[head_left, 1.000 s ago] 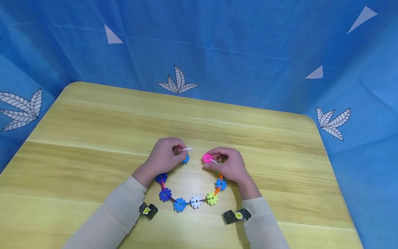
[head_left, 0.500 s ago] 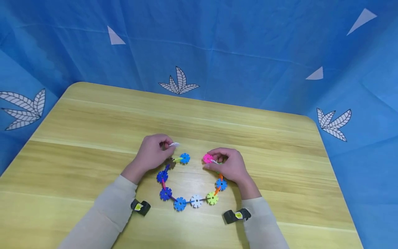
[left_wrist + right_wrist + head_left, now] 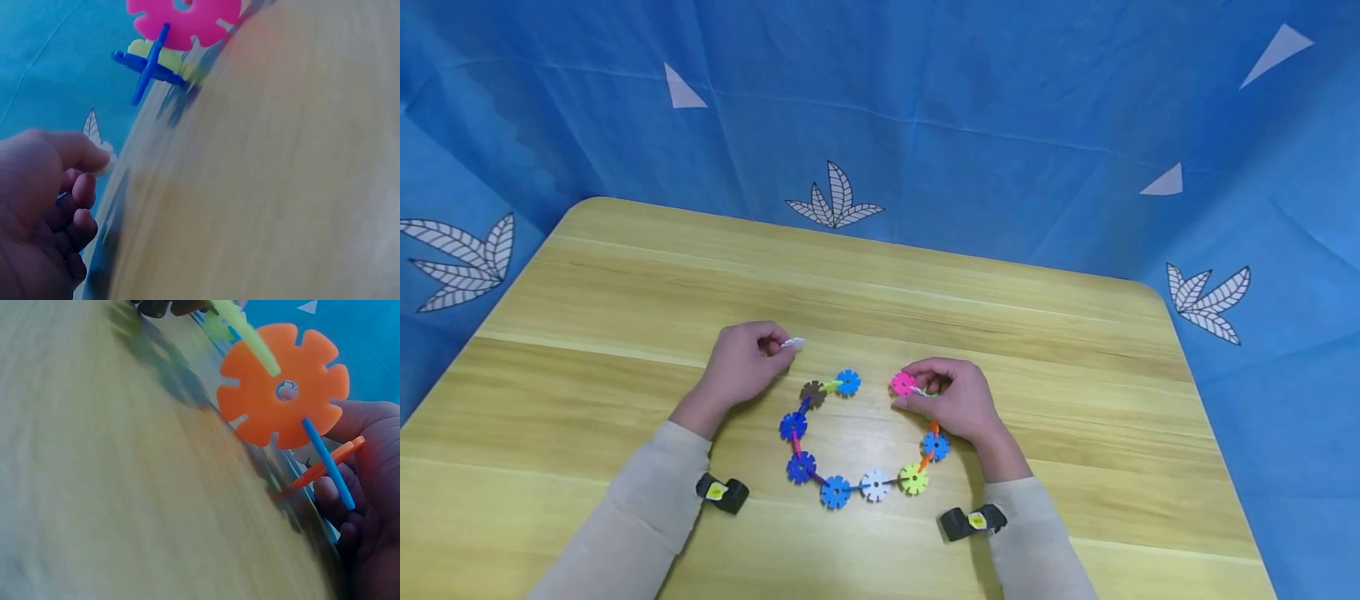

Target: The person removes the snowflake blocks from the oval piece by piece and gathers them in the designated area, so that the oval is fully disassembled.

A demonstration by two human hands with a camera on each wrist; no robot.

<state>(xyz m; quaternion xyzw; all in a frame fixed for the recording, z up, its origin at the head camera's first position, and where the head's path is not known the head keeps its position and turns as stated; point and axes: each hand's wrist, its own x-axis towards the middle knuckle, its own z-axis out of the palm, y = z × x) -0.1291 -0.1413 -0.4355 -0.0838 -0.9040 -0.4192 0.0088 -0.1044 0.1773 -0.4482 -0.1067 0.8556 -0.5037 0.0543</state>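
Note:
In the head view, my left hand (image 3: 741, 362) pinches a loose white notched disc (image 3: 792, 342) between thumb and fingertips, up and left of a chain of interlocking notched plastic discs. My right hand (image 3: 951, 396) grips that chain at its right end, around a small white disc (image 3: 917, 390) beside the pink disc (image 3: 902, 384). A green disc is mostly hidden under these fingers. The chain curves in a ring with a gap at the top, its left end being a light blue disc (image 3: 847, 382). An orange disc (image 3: 281, 387) stands before my right hand in its wrist view.
The chain's lower run holds a white disc (image 3: 875, 485), a yellow-green disc (image 3: 913, 479) and several blue ones on the wooden table (image 3: 625, 333). A brown disc (image 3: 812, 394) sits near its left end. Behind the table hangs a blue cloth (image 3: 925, 125) with leaf prints.
My left hand has moved left, away from the light blue end disc, carrying the white disc and uncovering the brown disc. My right hand stays at the pink end.

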